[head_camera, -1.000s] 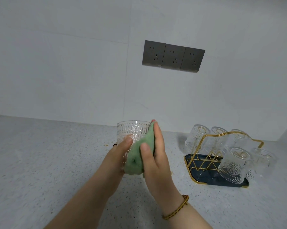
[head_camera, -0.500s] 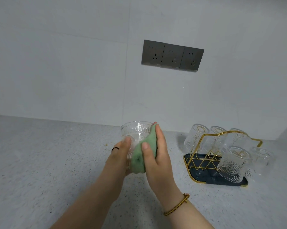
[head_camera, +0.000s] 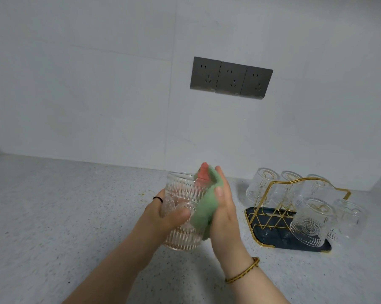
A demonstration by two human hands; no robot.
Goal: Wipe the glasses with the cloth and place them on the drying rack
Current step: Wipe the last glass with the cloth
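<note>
Left fingers [head_camera: 179, 214] curl round the ribbed glass [head_camera: 180, 190]; right fingers [head_camera: 224, 185] pinch the green cloth [head_camera: 204, 208] (red-tipped) over its rim.

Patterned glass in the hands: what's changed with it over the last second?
The ribbed clear glass now shows more of its wall; the left hand slid its thumb lower across it. The green cloth under the right hand shows a red corner at the rim. Both hands kept hold; gold wire rack unchanged.
</note>
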